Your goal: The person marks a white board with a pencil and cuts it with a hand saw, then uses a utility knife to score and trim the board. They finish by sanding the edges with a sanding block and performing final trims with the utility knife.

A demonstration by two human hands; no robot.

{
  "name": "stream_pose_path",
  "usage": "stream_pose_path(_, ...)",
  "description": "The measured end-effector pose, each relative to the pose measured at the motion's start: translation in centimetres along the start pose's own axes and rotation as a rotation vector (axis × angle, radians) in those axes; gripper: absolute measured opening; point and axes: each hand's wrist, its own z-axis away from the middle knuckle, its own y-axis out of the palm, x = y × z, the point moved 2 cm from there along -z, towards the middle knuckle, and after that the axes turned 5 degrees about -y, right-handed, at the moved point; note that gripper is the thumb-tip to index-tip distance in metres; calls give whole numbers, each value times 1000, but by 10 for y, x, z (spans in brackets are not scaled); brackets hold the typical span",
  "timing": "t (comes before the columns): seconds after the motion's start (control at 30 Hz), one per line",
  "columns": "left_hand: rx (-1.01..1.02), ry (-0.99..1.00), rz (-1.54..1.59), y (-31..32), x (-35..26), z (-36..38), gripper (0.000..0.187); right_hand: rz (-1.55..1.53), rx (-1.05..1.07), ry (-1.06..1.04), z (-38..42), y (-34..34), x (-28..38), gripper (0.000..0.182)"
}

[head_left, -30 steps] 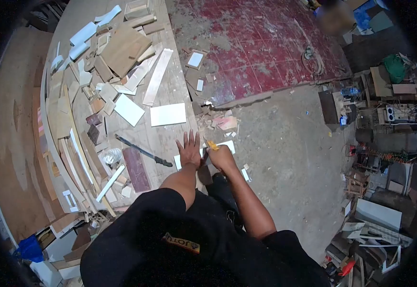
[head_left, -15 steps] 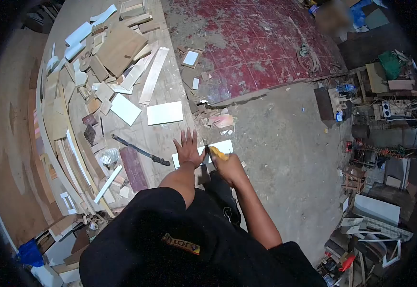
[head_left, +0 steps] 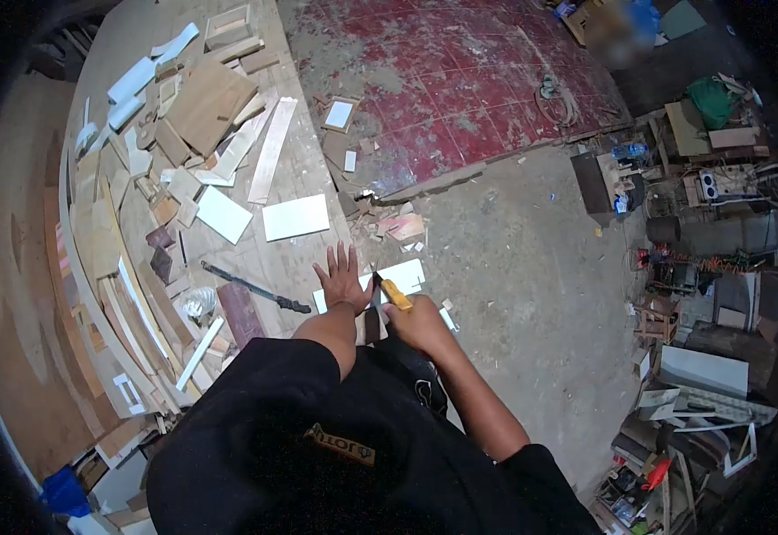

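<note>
While my left hand (head_left: 342,279) lies flat with its fingers spread, it presses down on a thin white rectangular panel piece (head_left: 404,275) that rests at the edge of the wooden plank platform (head_left: 304,160). My right hand (head_left: 417,321) is curled tight around a yellow-handled utility knife (head_left: 391,292), whose tip points at the panel just beside my left thumb. The white piece sticks out past the platform edge, over the grey concrete floor (head_left: 532,294).

Just left of my left hand lies a long dark metal bar with a black handle (head_left: 253,287), angled across the planks, and next to it a dark reddish-brown board (head_left: 239,314). Further up the platform sits a white rectangular sheet (head_left: 295,217), with a smaller white sheet (head_left: 223,214) to its left and a long pale strip of wood (head_left: 269,150) above them. A heap of mixed wood offcuts (head_left: 175,125) covers the far left of the platform.

Small chips and scraps (head_left: 398,225) lie on the floor near the platform corner. Beyond them is a worn red-painted floor area (head_left: 460,80). At the right side stands a clutter of boxes, tools and machines (head_left: 710,250), well apart from my hands.
</note>
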Motion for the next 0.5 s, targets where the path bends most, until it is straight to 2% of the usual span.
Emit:
stream_pose_path(0.13, -7, 2, -9, 5, 1, 4, 96, -38, 47, 137, 12, -27, 14, 43)
stream_pose_path(0.23, 29, 3, -11, -5, 0, 5, 95, -17, 20, 139, -32, 18, -24, 49)
stream_pose_path(0.27, 62, 5, -16, -8, 0, 6, 95, 19, -42, 44, -57, 47, -42, 49)
stream_pose_path(0.3, 61, 2, -16, 18, 4, -2, 95, 57, -104, -53, -73, 60, -49, 48)
stream_pose_path(0.33, -202, 24, -90, 62, 9, -20, 95, 64, -98, -65, -87, 55, -45, 48)
stream_pose_path(0.37, -461, 44, -175, 84, 17, -27, 96, 57, -18, 8, -102, 53, -40, 47)
stream_pose_path(0.4, -453, 36, -183, 67, 18, -17, 96, 47, 63, 93, -104, 56, -42, 46)
stream_pose_path(0.47, -7, 12, 25, 8, 4, 2, 98, 36, 45, 73, -88, 57, -55, 45)
stream_pose_path(0.5, 9, 9, 89, 2, 3, 4, 99, 34, 15, 38, -82, 53, -59, 44)
